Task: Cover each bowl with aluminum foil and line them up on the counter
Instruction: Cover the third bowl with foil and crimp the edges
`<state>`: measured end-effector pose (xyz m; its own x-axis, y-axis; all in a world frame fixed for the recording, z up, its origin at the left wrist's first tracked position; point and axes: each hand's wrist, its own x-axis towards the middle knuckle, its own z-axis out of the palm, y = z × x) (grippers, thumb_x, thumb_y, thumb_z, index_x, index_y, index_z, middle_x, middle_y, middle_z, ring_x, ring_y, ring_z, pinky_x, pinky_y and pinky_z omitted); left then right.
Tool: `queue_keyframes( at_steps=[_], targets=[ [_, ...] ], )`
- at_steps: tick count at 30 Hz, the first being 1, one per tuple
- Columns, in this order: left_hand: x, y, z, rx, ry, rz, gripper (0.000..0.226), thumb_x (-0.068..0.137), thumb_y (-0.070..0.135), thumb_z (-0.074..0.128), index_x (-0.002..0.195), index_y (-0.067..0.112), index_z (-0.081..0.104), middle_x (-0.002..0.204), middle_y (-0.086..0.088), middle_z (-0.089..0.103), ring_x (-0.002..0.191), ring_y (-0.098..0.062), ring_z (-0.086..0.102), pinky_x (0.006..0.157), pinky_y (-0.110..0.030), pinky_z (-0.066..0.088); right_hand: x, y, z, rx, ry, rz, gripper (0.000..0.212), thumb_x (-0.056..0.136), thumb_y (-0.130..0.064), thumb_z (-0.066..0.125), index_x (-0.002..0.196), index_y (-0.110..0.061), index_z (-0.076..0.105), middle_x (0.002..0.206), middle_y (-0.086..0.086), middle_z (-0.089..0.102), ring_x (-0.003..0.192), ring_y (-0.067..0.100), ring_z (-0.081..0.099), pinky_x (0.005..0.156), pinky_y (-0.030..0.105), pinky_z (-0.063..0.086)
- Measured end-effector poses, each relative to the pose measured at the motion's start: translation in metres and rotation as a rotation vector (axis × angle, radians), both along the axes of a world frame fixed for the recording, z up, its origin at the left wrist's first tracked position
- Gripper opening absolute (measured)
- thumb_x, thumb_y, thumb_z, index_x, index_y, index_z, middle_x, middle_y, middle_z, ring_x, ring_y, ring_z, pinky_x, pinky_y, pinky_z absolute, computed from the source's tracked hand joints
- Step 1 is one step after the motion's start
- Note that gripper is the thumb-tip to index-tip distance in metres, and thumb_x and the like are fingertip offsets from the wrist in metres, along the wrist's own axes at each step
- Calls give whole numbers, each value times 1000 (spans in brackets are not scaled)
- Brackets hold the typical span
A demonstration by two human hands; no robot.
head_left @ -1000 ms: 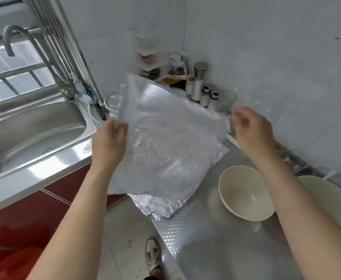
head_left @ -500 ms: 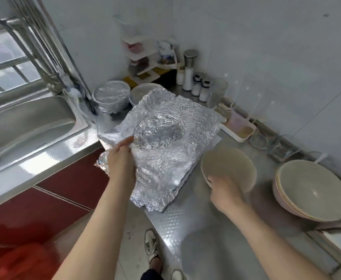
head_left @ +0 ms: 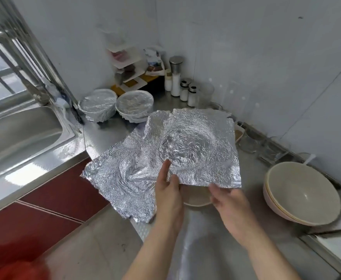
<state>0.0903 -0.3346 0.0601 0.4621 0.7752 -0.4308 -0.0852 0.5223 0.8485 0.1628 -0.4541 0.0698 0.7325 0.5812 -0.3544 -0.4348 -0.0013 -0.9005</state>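
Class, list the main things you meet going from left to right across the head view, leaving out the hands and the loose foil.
sink → first foil-covered bowl → second foil-covered bowl → tall metal-capped shaker → stack of uncovered bowls

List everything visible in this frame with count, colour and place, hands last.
held foil sheet: one, silver, raised above the counter's middle.
loose foil sheet: one, silver, overhanging the counter's front edge.
foil-covered bowls: two, silver tops, at the back beside the sink.
uncovered bowl: one, cream, under the held foil sheet, mostly hidden.
stacked bowls: one stack, cream, far right.
shakers: several, white, back corner.
sink: one, steel, left.
counter: one, steel.
cabinet front: red, below the sink.
left hand: one, pinches the held foil sheet's near edge.
right hand: one, by the uncovered bowl; grip unclear.
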Motion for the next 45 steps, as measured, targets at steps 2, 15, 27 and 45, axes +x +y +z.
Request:
queue_keyframes(
  at_steps=[2, 15, 27, 45],
  targets=[
    [-2, -12, -4, 43, 43, -9, 52, 98, 1, 44, 141, 29, 47, 131, -33, 48, 54, -10, 48, 55, -22, 40, 1, -4, -2, 142, 284, -217, 19, 80, -17, 69, 96, -8, 64, 81, 0, 70, 74, 10, 63, 63, 19, 51],
    [-58, 40, -23, 54, 252, 248, 48, 83, -2, 72, 123, 20, 59, 72, -7, 55, 63, -13, 57, 60, -24, 51, 35, -37, -31, -68, 360, -357, 16, 83, 10, 62, 76, -3, 57, 64, 4, 66, 59, 9, 62, 47, 12, 48],
    [-81, 43, -40, -17, 141, 46, 51, 88, -6, 62, 128, 25, 57, 94, -7, 58, 75, -13, 59, 71, -26, 52, 52, -56, -45, 16, 537, -272, 19, 90, 16, 43, 94, 6, 59, 87, 13, 66, 77, 19, 69, 57, 15, 55],
    [-56, 102, -31, 115, 214, -354, 72, 83, -21, 55, 138, 27, 52, 131, -9, 58, 40, -9, 41, 36, -19, 37, 61, -53, -40, -225, 469, -136, 19, 85, 17, 46, 84, 2, 58, 58, 8, 64, 50, 13, 63, 47, 21, 54]
  ],
)
